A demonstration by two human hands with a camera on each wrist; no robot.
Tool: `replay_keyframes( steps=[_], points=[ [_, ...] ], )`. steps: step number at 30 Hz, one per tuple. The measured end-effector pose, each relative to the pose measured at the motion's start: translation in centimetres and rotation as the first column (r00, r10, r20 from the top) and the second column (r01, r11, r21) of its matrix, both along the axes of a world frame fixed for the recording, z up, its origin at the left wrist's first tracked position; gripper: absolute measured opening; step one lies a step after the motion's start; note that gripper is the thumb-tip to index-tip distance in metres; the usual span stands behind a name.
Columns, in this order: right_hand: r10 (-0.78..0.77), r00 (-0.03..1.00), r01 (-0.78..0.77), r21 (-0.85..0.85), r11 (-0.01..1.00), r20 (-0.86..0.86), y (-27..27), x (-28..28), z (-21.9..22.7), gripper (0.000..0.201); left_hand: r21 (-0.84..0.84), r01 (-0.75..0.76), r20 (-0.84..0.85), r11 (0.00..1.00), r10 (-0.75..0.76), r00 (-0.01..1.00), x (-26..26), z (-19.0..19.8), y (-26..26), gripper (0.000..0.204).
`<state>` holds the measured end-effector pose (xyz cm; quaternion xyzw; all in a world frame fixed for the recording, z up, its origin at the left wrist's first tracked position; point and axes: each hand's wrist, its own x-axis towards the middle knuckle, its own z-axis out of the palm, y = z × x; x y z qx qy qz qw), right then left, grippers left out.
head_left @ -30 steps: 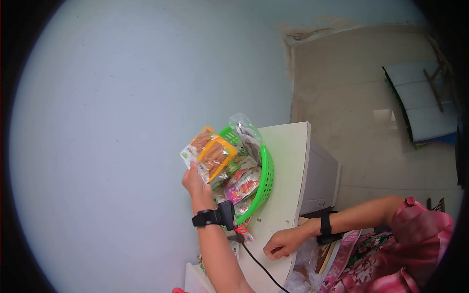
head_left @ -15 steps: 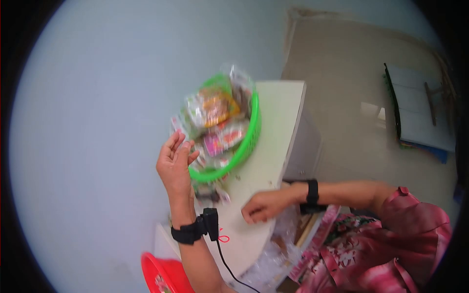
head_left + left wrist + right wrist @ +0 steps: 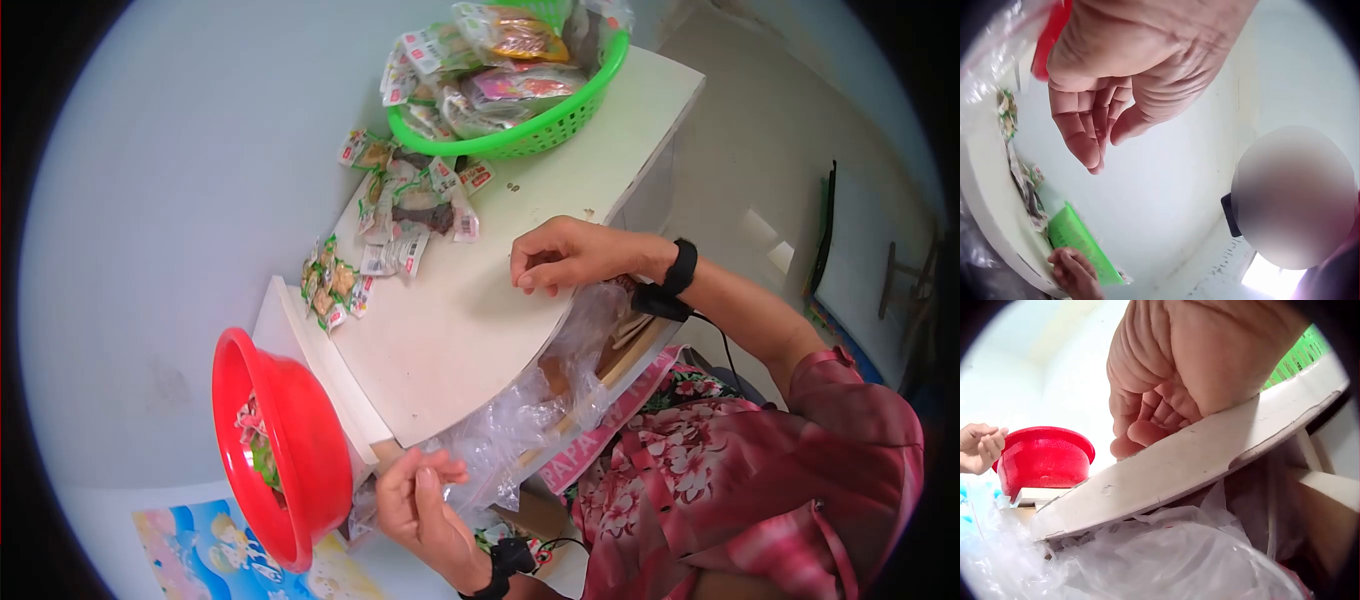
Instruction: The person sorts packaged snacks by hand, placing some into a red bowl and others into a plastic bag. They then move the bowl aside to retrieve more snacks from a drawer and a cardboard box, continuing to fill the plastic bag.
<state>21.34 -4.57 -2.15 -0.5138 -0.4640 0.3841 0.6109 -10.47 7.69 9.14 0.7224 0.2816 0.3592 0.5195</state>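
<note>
My left hand (image 3: 425, 510) is beside the red basin (image 3: 330, 465), its fingers loosely bent and holding nothing. In the left wrist view the left hand (image 3: 1129, 75) shows bare fingers over the pale wall. My right hand (image 3: 575, 258) lies near the curved front edge of the white tabletop (image 3: 450, 330), fingers loosely curled. Nothing shows in the right hand (image 3: 1179, 381) in the right wrist view. The green basket (image 3: 560, 130) at the back holds several snack packs, with an orange-edged pack (image 3: 530, 45) on top.
Small snack packets (image 3: 425, 215) lie along the wall side of the tabletop, with a cluster of green-and-white packets (image 3: 330, 285) nearer the basin. Colourful packets (image 3: 262, 460) sit inside the basin. Clear plastic bags (image 3: 500, 430) fill an opening under the front edge.
My left hand has let go of the orange-edged pack, which now lies on the basket's contents, and has come back toward the red basin. The head view has turned toward the basin.
</note>
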Motion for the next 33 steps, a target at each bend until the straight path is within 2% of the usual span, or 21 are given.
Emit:
replay_keyframes(
  steps=[1,4,8,11,14,17,18,19,20,23,26,27,29,30,31,33],
  points=[
    [-0.003,1.0,0.003,-0.004,1.0,0.016,0.2,-0.3,-0.1,0.016,-0.021,-0.043,-0.015,0.999,0.042,0.999,-1.4,-0.8,-0.2,0.026],
    [-0.059,0.998,0.058,-0.045,0.997,-0.032,-0.6,-1.5,1.1,0.018,0.117,-0.278,-0.052,0.953,0.285,0.957,-4.2,-4.0,-0.5,0.026],
    [-0.064,0.998,0.061,-0.084,0.995,-0.03,-3.4,-5.1,2.6,0.015,0.269,-0.549,0.005,0.791,0.569,0.822,-6.0,-6.6,-1.9,0.028],
    [-0.01,0.999,0.016,-0.109,0.994,0.048,-4.5,-8.7,2.4,0.013,0.681,-0.474,0.006,0.558,0.643,0.765,-8.3,-7.6,-1.5,0.034],
    [0.034,0.985,-0.021,-0.077,0.997,0.169,-4.2,-12.2,2.1,0.012,0.824,-0.329,-0.051,0.461,0.639,0.768,-7.0,-5.5,-1.4,0.036],
    [0.126,0.952,-0.098,-0.11,0.989,0.28,-2.7,-14.6,2.3,0.017,0.748,-0.142,-0.31,0.648,0.531,0.789,-8.6,-6.8,-0.6,0.033],
    [0.148,0.944,-0.117,-0.119,0.986,0.296,-2.0,-15.2,2.4,0.02,0.536,-0.274,-0.298,0.799,0.482,0.824,-8.8,-7.7,-0.8,0.024],
    [0.17,0.935,-0.136,-0.127,0.983,0.313,-1.3,-15.8,2.5,0.024,0.487,-0.326,-0.284,0.81,0.5,0.818,-9.1,-8.2,-1.1,0.022],
    [0.117,0.904,-0.11,-0.039,0.993,0.41,-0.5,-16.5,2.2,0.038,0.434,-0.376,-0.268,0.819,0.516,0.814,-9.3,-8.6,-1.5,0.019],
    [-0.159,0.787,-0.033,0.298,0.954,0.596,2.5,-18.7,3.3,0.048,0.306,-0.433,-0.151,0.848,0.492,0.857,-7.8,-8.0,-3.0,0.014],
    [-0.213,0.716,-0.021,0.326,0.945,0.665,4.1,-20.7,3.8,0.053,0.3,-0.387,-0.071,0.872,0.426,0.902,-6.8,-6.9,-3.3,0.017],
    [-0.225,0.735,0.011,0.321,0.947,0.64,4.3,-20.8,3.2,0.049,0.313,-0.36,-0.061,0.879,0.397,0.916,-6.6,-6.6,-3.2,0.02],
    [-0.247,0.767,0.071,0.305,0.95,0.592,4.7,-20.6,1.6,0.041,0.248,-0.429,0.109,0.869,0.415,0.903,-5.8,-6.3,-2.8,0.039],
    [-0.275,0.822,0.137,0.296,0.945,0.498,4.5,-20.4,1.7,0.035,0.207,-0.46,0.193,0.863,0.425,0.885,-5.5,-6.2,-2.6,0.048],
    [-0.306,0.865,0.205,0.277,0.939,0.398,4.2,-20.2,1.8,0.029,0.238,-0.44,0.213,0.866,0.396,0.893,-5.4,-6.1,-2.3,0.06],
    [-0.373,0.896,0.327,0.208,0.922,0.243,3.8,-19.6,2.3,0.019,0.3,-0.391,0.252,0.87,0.323,0.912,-5.1,-5.9,-1.3,0.087]
  ],
)
